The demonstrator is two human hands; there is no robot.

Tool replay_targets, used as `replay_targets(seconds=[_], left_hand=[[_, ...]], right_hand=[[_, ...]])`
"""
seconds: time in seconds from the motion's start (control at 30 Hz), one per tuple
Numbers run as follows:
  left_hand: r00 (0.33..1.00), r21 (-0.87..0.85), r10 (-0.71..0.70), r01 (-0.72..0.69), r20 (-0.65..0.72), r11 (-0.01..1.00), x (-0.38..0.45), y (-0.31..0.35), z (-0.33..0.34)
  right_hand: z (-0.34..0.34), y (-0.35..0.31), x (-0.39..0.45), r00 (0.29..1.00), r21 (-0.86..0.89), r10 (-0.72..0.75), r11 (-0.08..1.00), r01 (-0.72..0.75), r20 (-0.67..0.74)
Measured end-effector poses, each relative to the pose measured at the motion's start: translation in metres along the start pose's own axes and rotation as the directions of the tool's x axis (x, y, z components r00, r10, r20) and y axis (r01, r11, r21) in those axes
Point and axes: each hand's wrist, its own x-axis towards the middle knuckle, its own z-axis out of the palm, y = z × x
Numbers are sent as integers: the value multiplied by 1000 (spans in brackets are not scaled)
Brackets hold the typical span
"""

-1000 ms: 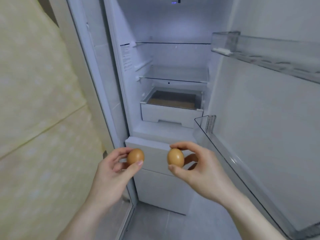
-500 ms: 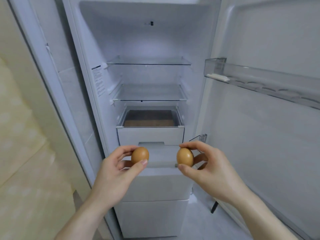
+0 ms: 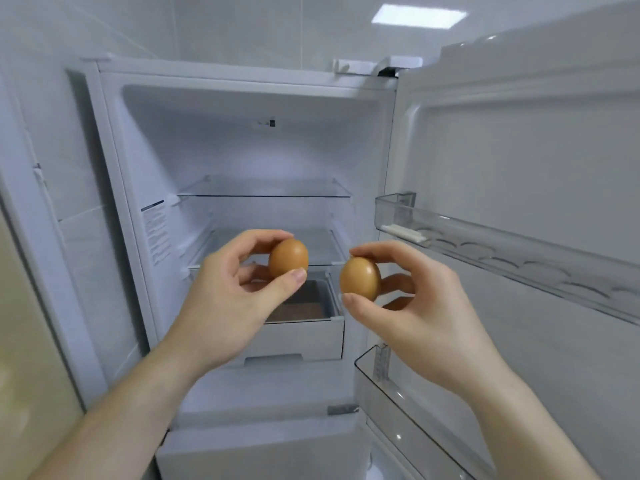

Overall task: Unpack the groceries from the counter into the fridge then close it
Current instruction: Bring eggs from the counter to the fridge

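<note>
The white fridge stands open in front of me, its door swung out to the right. My left hand pinches a brown egg between thumb and fingers. My right hand holds a second brown egg the same way. Both eggs hover side by side in front of the lower glass shelf and the drawer. The clear upper door bin with egg-shaped hollows lies just right of my right hand.
An upper glass shelf sits bare inside. A lower clear door bin juts out at the bottom right. A closed white freezer front lies below. A pale yellow wall borders the left. A ceiling light glows above.
My view has tilted up, showing the fridge top and ceiling. Both hands have risen with their eggs, from in front of the freezer front to the level of the lower shelf.
</note>
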Motion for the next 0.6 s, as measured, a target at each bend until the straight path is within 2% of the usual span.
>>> replay_targets(seconds=[0.27,0.4,0.6], left_hand=[[977,-63,179,-172,113,983,83,25,10],[946,-109,245,-226,214,968,128,37,25],[864,-60,296,-298,406,953,175,50,62]], right_hand=[[-19,-32,32,989,-114,-84,991,70,-125],[-37,-48,46,974,-229,-64,973,12,-219],[-75,-60,67,940,-385,-11,914,-129,-342]])
